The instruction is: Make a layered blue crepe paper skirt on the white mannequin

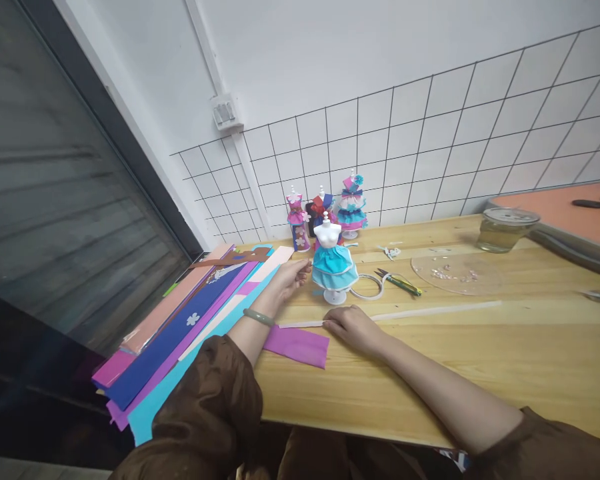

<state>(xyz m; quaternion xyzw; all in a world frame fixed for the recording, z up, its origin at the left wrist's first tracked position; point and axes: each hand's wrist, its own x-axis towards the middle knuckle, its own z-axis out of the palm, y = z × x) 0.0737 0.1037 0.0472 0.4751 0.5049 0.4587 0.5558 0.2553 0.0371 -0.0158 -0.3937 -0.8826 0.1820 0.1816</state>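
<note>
A small white dress-form mannequin [327,233] stands upright on the table, wearing a blue tiered skirt [335,267] with pale edging. Just left of the skirt is my left hand [291,281], its fingers curled and thumb and fingertip together; anything between them is too small to make out. A long, narrow white strip [430,311] lies across the wood in front of the mannequin. My right hand [355,327] rests over the strip, fingers bent and closed on it near its left end. Close to both hands lies a purple piece of crepe paper [300,347].
Coloured paper sheets [180,327] are stacked at left. Several dressed mannequins [351,207] stand behind. To the right are a roll of white tape [367,287], green-handled snips [404,285], a clear dish of beads [455,275], a glass jar [505,232] and an orange mat [570,213].
</note>
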